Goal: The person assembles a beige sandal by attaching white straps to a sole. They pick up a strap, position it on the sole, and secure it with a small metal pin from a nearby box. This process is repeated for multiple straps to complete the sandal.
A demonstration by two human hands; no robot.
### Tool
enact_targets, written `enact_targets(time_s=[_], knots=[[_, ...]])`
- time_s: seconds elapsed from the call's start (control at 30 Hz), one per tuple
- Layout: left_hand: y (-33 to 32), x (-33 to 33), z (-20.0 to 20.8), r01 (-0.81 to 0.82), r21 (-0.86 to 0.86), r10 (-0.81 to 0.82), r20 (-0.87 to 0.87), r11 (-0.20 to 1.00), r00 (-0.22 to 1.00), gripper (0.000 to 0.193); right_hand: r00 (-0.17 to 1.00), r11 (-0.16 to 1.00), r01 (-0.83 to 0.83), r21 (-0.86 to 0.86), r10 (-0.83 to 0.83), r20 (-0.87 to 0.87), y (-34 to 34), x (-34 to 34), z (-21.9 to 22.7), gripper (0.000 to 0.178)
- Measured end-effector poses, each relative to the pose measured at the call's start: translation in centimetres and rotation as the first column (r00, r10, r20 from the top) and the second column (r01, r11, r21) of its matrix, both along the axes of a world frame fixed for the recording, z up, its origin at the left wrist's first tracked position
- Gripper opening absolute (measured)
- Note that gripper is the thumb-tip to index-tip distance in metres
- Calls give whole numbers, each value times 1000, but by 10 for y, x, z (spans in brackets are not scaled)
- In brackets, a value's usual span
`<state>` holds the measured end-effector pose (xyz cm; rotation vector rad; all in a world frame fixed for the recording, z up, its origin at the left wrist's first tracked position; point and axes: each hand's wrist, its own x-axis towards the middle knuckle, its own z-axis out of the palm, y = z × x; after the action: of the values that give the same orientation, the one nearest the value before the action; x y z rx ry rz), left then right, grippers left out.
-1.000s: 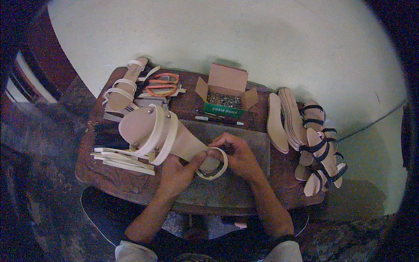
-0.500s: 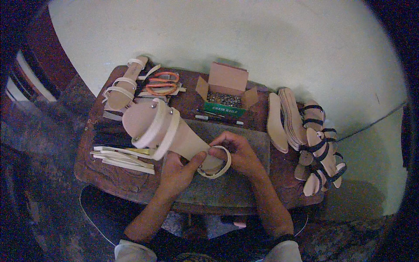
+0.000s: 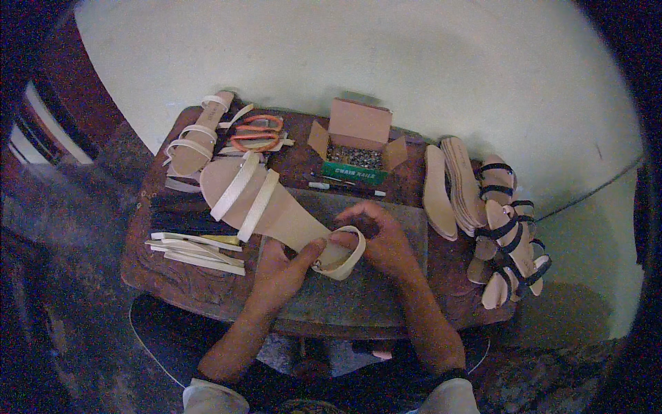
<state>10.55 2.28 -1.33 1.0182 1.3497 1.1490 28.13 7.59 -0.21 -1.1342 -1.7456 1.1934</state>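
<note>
A beige sandal (image 3: 281,215) with cream straps is held above the middle of the table, its toe pointing to the upper left. Two cream straps (image 3: 258,205) cross its front part, and a looped heel strap (image 3: 352,261) rises at the near end. My left hand (image 3: 284,268) grips the heel's left side, thumb on top by the strap's fastening. Around the heel's right side curl the fingers of my right hand (image 3: 376,234), which is closed on the sandal near the strap. Some fingertips are hidden behind the sole and strap.
A green nail box (image 3: 353,172) stands at the back, lid up, beside a marker (image 3: 345,188). Orange-handled scissors (image 3: 258,132) and another cream-strapped sandal (image 3: 196,138) lie back left; cream strips (image 3: 196,254) lie at left. Stacked insoles (image 3: 458,186) and black-strapped sandals (image 3: 510,234) fill the right.
The sandal has tilted in my hands, so its upper face and front straps show flatter and its toe sits slightly further right. Both hands keep their hold on the heel.
</note>
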Motion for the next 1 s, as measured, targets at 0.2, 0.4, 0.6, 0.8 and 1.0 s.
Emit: enact_targets(time_s=[0.2, 0.4, 0.6, 0.8, 1.0], knots=[[1, 0, 16, 45, -51, -43, 46, 998, 998, 29, 999, 938, -33, 346, 43, -21, 7, 19, -2, 27], [-1, 3, 14, 93, 2, -93, -23, 996, 995, 29, 998, 957, -47, 288, 54, -15, 3, 15, 0, 26], [-1, 3, 18, 64, -47, -60, 92, 997, 994, 29, 996, 990, -90, 112, 88, 28, 3, 11, 1, 23], [-2, 4, 17, 83, -9, -82, 106, 996, 991, 29, 990, 991, -133, -24, 134, 37, 1, 8, -8, 18], [-3, 2, 14, 112, -11, -110, 110, 994, 988, 29, 989, 990, -131, -60, 134, 56, 0, 6, -7, 18]])
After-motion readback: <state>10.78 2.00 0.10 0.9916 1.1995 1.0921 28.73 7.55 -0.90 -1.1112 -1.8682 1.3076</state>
